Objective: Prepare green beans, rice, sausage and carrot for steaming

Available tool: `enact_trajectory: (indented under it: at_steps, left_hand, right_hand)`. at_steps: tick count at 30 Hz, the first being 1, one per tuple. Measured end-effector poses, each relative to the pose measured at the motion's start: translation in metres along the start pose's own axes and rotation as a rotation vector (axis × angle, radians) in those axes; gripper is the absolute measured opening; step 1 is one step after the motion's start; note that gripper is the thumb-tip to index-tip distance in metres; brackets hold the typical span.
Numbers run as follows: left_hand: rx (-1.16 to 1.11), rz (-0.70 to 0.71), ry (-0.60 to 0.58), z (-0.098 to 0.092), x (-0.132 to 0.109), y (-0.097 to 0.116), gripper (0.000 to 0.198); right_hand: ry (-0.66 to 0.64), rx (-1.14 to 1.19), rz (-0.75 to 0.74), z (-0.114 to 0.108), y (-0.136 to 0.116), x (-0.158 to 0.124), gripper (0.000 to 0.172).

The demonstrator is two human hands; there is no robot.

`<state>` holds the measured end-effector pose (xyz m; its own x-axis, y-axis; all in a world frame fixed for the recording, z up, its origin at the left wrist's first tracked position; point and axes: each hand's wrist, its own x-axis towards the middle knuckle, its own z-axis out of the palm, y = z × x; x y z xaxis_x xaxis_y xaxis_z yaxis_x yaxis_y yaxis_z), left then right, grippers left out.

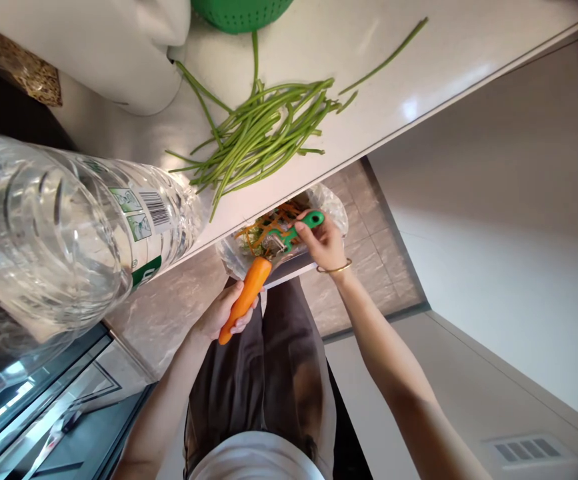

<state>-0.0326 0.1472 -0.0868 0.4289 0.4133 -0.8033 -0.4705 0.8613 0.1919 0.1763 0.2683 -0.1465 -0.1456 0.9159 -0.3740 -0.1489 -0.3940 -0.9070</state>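
Note:
My left hand point(221, 312) is closed around an orange carrot point(247, 297), holding it slanted over the floor. My right hand point(325, 243) grips a green-handled peeler point(296, 231), whose blade sits just beyond the carrot's upper end. Both hover above a bin lined with a clear bag point(329, 200) that holds orange carrot peelings point(269, 230). A thin bangle circles my right wrist.
A white counter point(419, 67) carries a loose pile of long green beans point(259, 133), a green colander point(241, 12) at the top edge and a white appliance point(119, 53). A large clear plastic bottle point(59, 227) fills the left foreground. Tiled floor lies below.

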Motion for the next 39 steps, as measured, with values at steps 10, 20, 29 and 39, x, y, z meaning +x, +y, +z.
enact_trajectory:
  at_steps: [10,20,29,39]
  left_hand:
    - [-0.144,-0.057,-0.122,-0.002,0.003,0.003,0.042]
    - [-0.353,-0.176,-0.189,-0.003,0.0,-0.013,0.045]
    - [-0.405,-0.11,0.044,-0.023,0.003,-0.059,0.051]
    - [-0.357,-0.05,0.184,-0.027,0.013,-0.091,0.065]
  right_hand:
    - [-0.159,0.161,0.11,0.02,-0.02,-0.014,0.036]
    - [-0.097,0.265,0.149,0.005,0.001,-0.009,0.037]
    - [0.016,0.279,0.108,0.003,0.004,0.001,0.037]
    - [0.025,0.301,0.082,0.008,0.018,-0.006,0.033]
